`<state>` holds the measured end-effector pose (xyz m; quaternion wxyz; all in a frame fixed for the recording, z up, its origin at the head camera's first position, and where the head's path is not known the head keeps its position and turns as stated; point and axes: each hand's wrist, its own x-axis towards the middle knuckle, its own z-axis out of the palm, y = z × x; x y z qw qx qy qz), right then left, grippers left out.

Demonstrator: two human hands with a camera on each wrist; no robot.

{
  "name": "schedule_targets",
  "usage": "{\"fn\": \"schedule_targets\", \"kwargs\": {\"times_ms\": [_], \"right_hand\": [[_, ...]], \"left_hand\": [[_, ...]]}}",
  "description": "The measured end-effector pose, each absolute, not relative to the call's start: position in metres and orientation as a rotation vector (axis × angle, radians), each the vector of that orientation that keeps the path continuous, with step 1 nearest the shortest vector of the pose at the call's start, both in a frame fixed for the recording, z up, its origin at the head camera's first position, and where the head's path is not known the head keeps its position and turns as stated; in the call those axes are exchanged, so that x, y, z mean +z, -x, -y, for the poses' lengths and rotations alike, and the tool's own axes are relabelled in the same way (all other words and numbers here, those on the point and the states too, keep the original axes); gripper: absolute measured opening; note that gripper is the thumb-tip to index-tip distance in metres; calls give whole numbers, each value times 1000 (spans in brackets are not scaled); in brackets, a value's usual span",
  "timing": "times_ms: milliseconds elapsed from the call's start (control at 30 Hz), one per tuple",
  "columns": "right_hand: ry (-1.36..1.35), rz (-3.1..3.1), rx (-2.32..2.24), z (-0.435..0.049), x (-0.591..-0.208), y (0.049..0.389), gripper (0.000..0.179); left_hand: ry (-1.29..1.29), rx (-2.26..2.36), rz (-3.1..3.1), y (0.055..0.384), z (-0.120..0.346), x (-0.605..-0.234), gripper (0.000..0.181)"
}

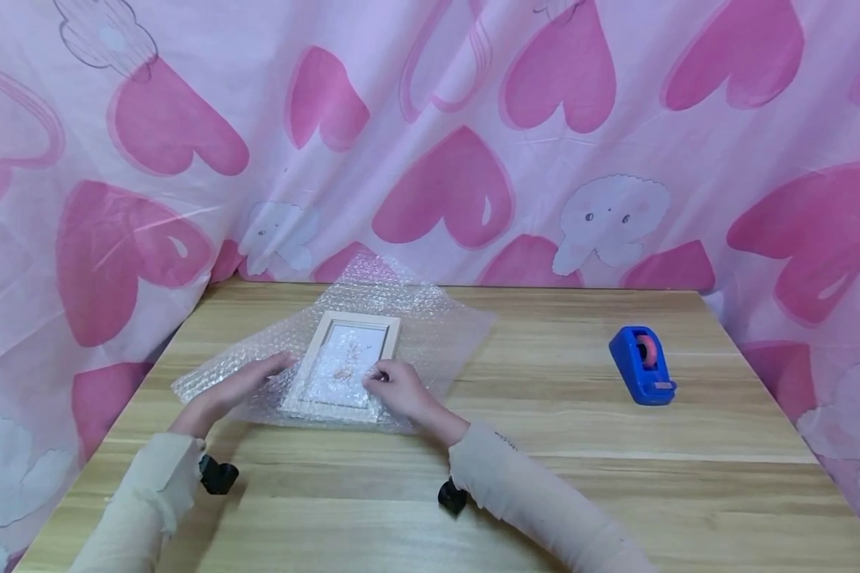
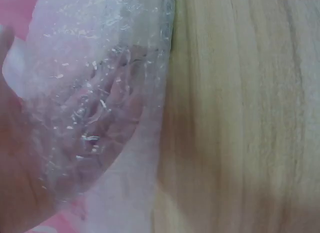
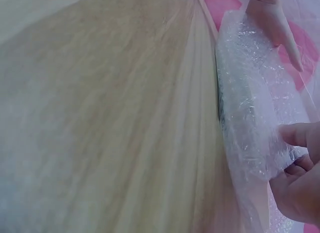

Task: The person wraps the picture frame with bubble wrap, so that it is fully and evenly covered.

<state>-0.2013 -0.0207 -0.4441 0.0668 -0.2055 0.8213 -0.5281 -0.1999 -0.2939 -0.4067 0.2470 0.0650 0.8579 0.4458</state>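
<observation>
A light wooden picture frame point(image 1: 361, 321) lies face up on a sheet of clear bubble wrap point(image 1: 444, 342), part of which is folded over its lower portion. At the frame's left side my left hand point(image 1: 247, 382) is slipped under a flap of the wrap. Its fingers, fairly straight, show through the bubbles point(image 2: 95, 118) in the left wrist view. My right hand point(image 1: 406, 391) pinches the wrap between thumb and curled fingers above the frame's right side. The pinched fold point(image 3: 267, 138) also shows in the right wrist view.
A blue tape dispenser point(image 1: 638, 366) with a pinkish roll stands on the wooden table point(image 1: 545, 446), well to the right. Behind the table hangs a pink curtain point(image 1: 466, 87) with hearts. A black wrist device point(image 1: 218, 475) sits below the left sleeve, another point(image 1: 452, 497) below the right.
</observation>
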Motion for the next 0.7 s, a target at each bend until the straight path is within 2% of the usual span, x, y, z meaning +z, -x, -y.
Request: {"fn": "schedule_targets", "kwargs": {"times_ms": [67, 233, 500, 600, 700], "right_hand": [[596, -2492, -1598, 22, -443, 201, 9], [511, -2519, -1592, 24, -441, 200, 4], [423, -2569, -1585, 27, -442, 204, 4], [375, -2574, -1609, 30, -443, 207, 11], [409, -2647, -1552, 34, -441, 209, 26]], "left_hand": [[-156, 1140, -2395, 200, 291, -406, 73], [-255, 954, -2634, 203, 281, -411, 73], [-225, 972, -2783, 205, 272, -425, 56], [-184, 958, -2799, 204, 270, -426, 53], [-168, 926, -2814, 204, 268, -425, 50]]}}
